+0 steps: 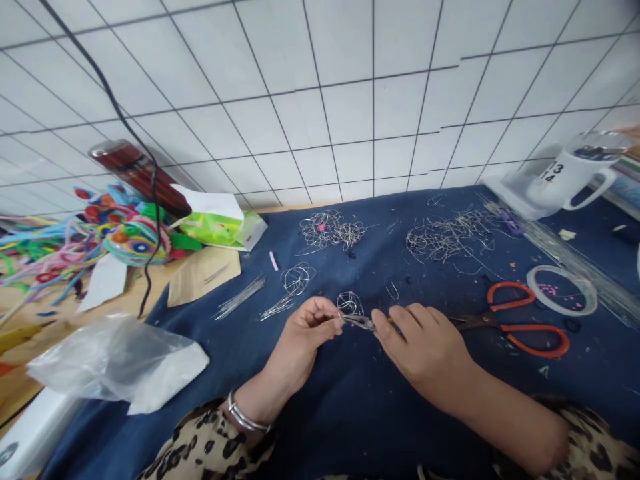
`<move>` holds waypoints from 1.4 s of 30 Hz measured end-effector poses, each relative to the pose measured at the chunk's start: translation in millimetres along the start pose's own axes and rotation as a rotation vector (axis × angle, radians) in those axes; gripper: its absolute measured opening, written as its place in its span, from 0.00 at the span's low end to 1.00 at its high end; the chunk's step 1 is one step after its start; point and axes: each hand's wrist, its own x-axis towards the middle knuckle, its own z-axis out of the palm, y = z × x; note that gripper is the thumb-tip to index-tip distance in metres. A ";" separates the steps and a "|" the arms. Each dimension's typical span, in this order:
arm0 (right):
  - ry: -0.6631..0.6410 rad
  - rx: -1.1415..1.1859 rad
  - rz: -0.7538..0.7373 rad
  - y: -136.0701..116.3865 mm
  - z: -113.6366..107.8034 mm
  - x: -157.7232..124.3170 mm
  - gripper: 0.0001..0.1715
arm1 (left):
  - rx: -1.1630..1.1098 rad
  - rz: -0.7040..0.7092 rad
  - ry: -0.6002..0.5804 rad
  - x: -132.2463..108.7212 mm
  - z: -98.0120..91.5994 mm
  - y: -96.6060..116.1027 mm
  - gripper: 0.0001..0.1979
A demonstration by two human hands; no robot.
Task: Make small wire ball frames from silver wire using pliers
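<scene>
Left hand [311, 328]: thumb and fingertips pinched, apparently on looped wire piece [350, 304]. Right hand [425, 350]: fingers curled round pliers [361, 323], nose at wire. Piece between hands, above blue cloth [350, 413]. Probably light, springy, easily bent; best held at near end, sparing loops.

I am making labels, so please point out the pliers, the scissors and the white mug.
Pliers [367, 323]: head view, metal front part.
Scissors [485, 320]: head view, metal near handles.
White mug [565, 181]: head view, body.
</scene>
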 end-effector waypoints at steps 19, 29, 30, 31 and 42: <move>-0.046 0.050 0.066 -1.3 -0.9 -0.7 0.17 | 0.016 -0.013 0.015 -0.8 -0.5 -0.2 0.06; -0.066 0.105 0.104 0.6 -2.6 0.8 0.14 | 0.007 0.008 0.018 0.1 -0.4 -1.0 0.05; -0.068 0.115 0.107 0.6 -2.2 0.6 0.14 | 0.002 0.010 0.019 0.2 -0.4 -1.2 0.05; -0.069 0.123 0.109 0.6 -1.8 0.6 0.14 | -0.004 0.012 0.021 0.2 -0.4 -1.3 0.05; -0.078 0.198 0.137 1.3 -2.4 2.1 0.14 | -0.013 -0.008 0.038 0.1 -1.0 -1.0 0.06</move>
